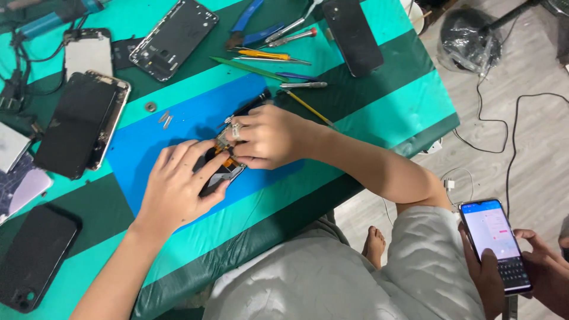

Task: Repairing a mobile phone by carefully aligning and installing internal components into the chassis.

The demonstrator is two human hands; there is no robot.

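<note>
My left hand (178, 184) lies flat on a small opened phone (220, 172) on the blue mat (148, 142), fingers pressing it down. My right hand (269, 136) is closed around a black-handled tool (252, 105), its tip at the phone's upper end near an orange flex part (225, 146). Most of the phone is hidden under both hands.
Several phones and phone backs lie around: a dark one (77, 124) at left, another (32, 258) at bottom left, a frame (175, 38) and a black one (352, 35) at the top. Screwdrivers, tweezers and blue pliers (252, 26) lie beyond the mat. Another person's hands hold a lit phone (495, 243) at bottom right.
</note>
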